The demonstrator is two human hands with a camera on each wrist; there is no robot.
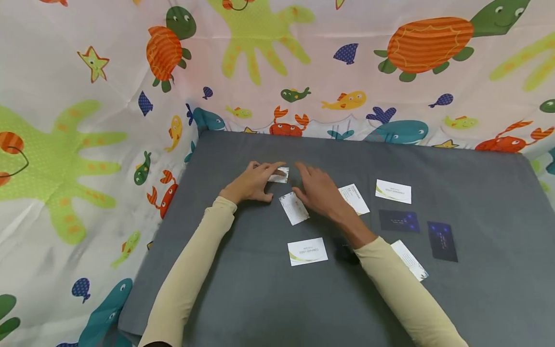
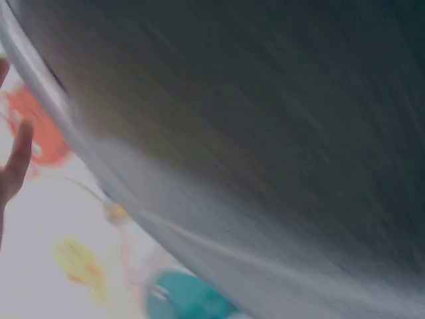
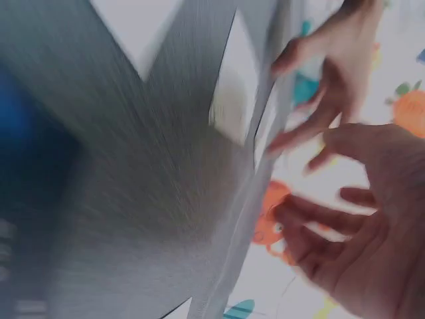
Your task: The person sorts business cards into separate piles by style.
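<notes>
Cream-coloured long sleeves [image 1: 191,270] are seen closest to the lens, stretched forward over a grey cloth-covered table [image 1: 243,299]. At the far end of the table, the left hand [image 1: 253,183] is laid flat, fingers fairly straight, and their tips are pressed on a small white card [image 1: 279,175] — whether the card is pinched or only touched cannot be told. Just beside it, the right hand [image 1: 318,190] is held low over the cloth with fingers relaxed and spread; nothing is gripped. Its palm side is met by a tilted white business card [image 1: 294,208], lying just beneath the thumb. Nearer the person, a white card with a green swoosh logo [image 1: 307,251] is seen flat on the cloth. Off to the right, more white cards [image 1: 392,191] and two dark blue cards [image 1: 442,241] are scattered. Both wrist views are blurred — only fingers and grey cloth are made out. Behind the table, a sea-creature patterned sheet [image 1: 86,120] is hung.
</notes>
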